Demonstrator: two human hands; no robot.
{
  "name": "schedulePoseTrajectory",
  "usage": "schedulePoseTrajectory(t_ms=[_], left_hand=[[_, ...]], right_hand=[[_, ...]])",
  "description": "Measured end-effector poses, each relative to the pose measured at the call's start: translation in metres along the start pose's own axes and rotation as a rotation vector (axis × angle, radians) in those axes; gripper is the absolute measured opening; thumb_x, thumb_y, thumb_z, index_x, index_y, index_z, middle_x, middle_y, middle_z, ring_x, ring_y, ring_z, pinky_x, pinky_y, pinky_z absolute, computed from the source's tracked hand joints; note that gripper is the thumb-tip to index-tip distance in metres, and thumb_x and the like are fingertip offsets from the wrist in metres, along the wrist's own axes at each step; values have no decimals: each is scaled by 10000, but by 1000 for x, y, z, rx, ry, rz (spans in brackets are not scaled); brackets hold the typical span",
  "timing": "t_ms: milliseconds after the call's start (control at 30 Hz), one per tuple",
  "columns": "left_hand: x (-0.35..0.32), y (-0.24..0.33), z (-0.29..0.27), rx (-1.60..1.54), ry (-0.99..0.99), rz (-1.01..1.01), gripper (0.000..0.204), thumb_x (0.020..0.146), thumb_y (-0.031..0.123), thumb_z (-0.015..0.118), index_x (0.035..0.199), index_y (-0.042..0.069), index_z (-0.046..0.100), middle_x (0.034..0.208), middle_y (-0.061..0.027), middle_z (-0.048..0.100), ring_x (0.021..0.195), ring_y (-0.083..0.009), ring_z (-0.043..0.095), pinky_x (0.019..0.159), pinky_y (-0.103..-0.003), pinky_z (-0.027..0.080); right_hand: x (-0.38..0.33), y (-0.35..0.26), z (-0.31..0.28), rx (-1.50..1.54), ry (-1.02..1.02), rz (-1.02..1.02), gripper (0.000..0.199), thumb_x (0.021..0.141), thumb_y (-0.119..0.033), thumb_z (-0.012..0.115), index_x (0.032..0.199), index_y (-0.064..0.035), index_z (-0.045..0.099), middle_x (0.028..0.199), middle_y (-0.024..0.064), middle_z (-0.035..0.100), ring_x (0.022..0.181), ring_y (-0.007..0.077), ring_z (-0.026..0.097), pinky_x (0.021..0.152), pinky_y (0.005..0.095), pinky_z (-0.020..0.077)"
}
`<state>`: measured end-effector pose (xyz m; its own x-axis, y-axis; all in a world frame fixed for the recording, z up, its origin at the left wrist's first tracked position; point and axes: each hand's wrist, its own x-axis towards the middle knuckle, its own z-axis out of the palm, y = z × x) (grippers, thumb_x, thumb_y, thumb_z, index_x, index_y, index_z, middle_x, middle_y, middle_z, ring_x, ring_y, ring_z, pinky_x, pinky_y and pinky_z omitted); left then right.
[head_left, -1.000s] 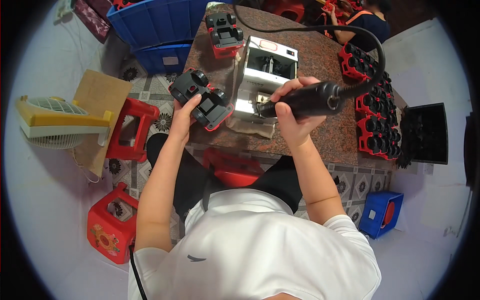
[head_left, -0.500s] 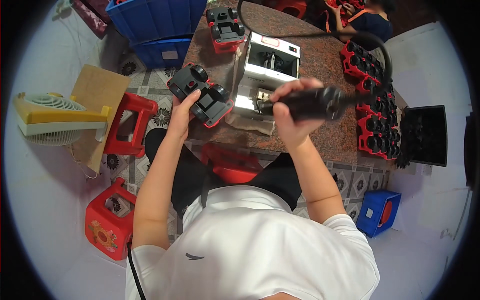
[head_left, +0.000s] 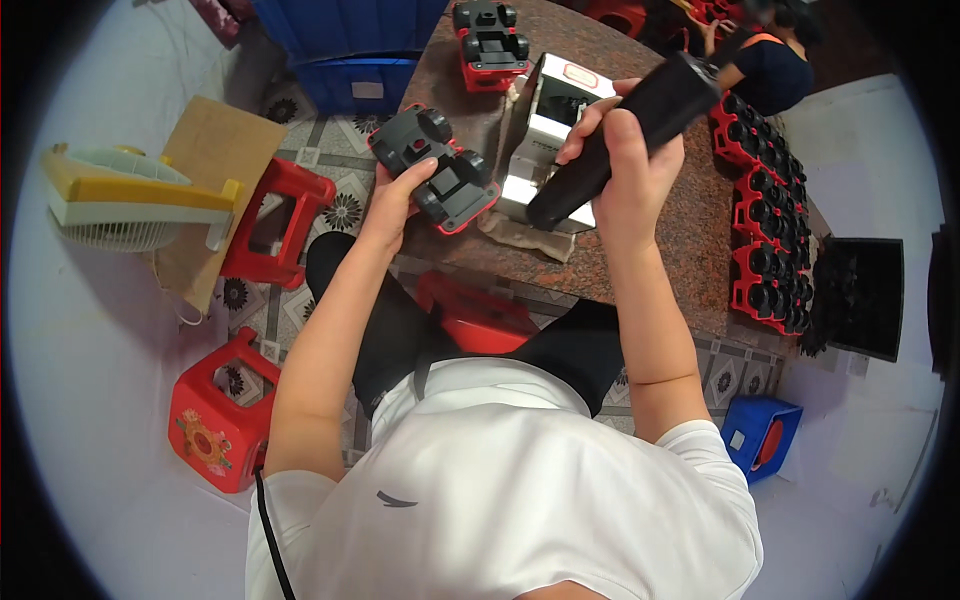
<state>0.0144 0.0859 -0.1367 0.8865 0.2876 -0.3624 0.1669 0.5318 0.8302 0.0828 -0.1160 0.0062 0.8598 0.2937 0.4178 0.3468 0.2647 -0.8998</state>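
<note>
Speckled red-brown table (head_left: 692, 240) is the largest item on my remote feed. On it I log a white machine (head_left: 543, 138). Left of that, an upturned black-and-red toy car (head_left: 450, 190), pinched between the left hand's (head_left: 395, 205) thumb and fingers. Black cylindrical tool (head_left: 668, 103), slanted across the machine in view: right hand (head_left: 640, 172) wrapped around it.

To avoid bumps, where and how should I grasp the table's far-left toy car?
Probably the near end of the toy car, from above and left: it rests wheels up, that end of its black base juts past the wheels, and the white machine stands to its right.
</note>
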Motion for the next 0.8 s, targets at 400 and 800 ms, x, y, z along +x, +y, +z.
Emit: schedulePoseTrajectory(t_ms=[400, 800], left_hand=[[-7, 6, 7, -15, 18, 85, 566, 759, 165, 708, 1236, 97, 411, 1145, -79, 534, 1027, -184, 556, 828, -351, 494], [-4, 4, 7, -55, -18, 224, 622, 747, 128, 696, 1293, 80, 402, 1168, -60, 533, 1092, -175, 501, 950, -320, 385]], right_hand=[[-23, 17, 61, 264, -77, -298, 531, 704, 6, 714, 1148, 28, 424, 805, 98, 585, 630, 126, 579, 584, 238, 474], [-15, 12, 82, -101, -366, -299, 499, 680, 114, 652, 1123, 63, 427, 776, 87, 585, 652, 114, 565, 597, 245, 460]])
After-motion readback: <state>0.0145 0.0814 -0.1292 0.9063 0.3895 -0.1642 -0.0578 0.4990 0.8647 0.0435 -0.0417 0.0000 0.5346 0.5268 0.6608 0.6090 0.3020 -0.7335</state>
